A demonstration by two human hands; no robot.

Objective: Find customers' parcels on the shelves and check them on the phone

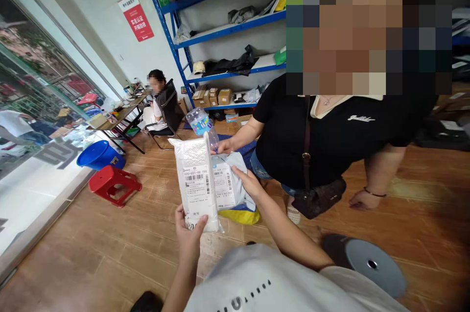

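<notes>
My left hand [189, 233] is closed around the bottom of a white padded parcel [196, 180] with a barcode label, held upright in front of me. My right hand [248, 182] grips the right edge of a grey mailer bag [229, 184] with its own label, just behind the white parcel. Opposite me a person in a black shirt leans forward. That person's hand [223, 146] holds the top of the grey mailer together with a clear plastic bottle [201, 123]. Their other hand [362, 199] hangs near the floor.
A yellow bag [240, 216] lies on the wooden floor under the parcels. A red stool [114, 184] and blue basin [99, 154] stand at left by the glass wall. Blue shelving [223, 28] with boxes fills the back. Another person sits at a desk [121, 116]. A grey disc [370, 263] lies at right.
</notes>
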